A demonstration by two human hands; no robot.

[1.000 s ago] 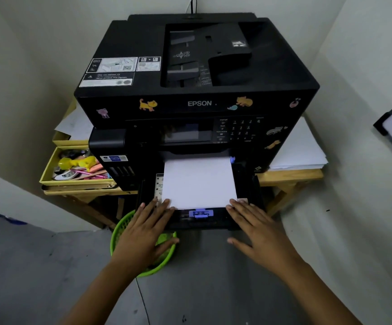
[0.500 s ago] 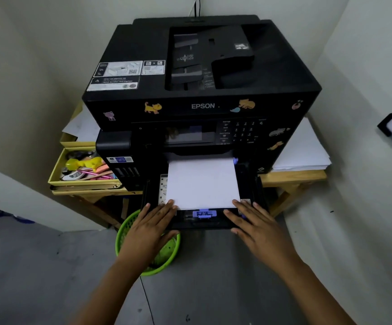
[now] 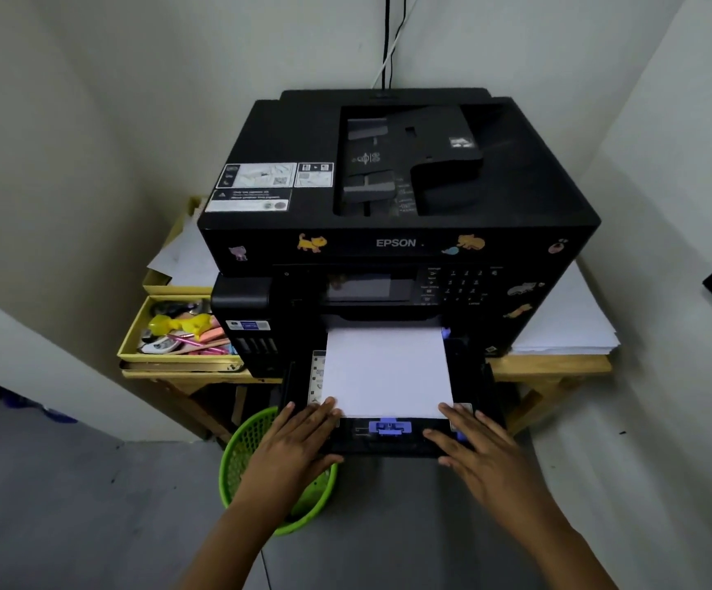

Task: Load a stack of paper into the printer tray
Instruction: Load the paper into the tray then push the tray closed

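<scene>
Head view: black Epson printer (image 3: pixel 397 232) on wooden table (image 3: pixel 558 364), paper tray (image 3: pixel 480 389) pulled out at table's front edge, over bare floor. Paper stack (image 3: pixel 384 370) lying flat in tray, far end tucked under printer body, near edge just behind purple paper guide (image 3: pixel 389 427). Left hand (image 3: pixel 290 453) flat, fingers spread, fingertips on stack's near-left corner and tray rim; nothing gripped. Right hand (image 3: pixel 486 453) likewise flat and released, fingertips at stack's near-right corner, thumb on tray's front lip. Neither clenched.

Just changed: both hands slid slightly inward and forward versus a second ago, fingertips now overlapping paper's near edge instead of sitting just at it. Stack looks squared, same position in tray across frames; purple guide same spot, close against paper. Reads as final seating/aligning of stack, loading mostly done. Likely remaining: push tray shut, judged from tray still extended.

Other differences from earlier frame: camera pulled back and tilted up, more wall and cables (image 3: pixel 390 40) visible, printer lower in frame. Scene otherwise unchanged: green basket (image 3: pixel 243 449) under left wrist on floor, yellow organiser tray (image 3: pixel 133 347) with stationery at table's left edge, spare paper pile (image 3: pixel 567 325) at table's right edge.
</scene>
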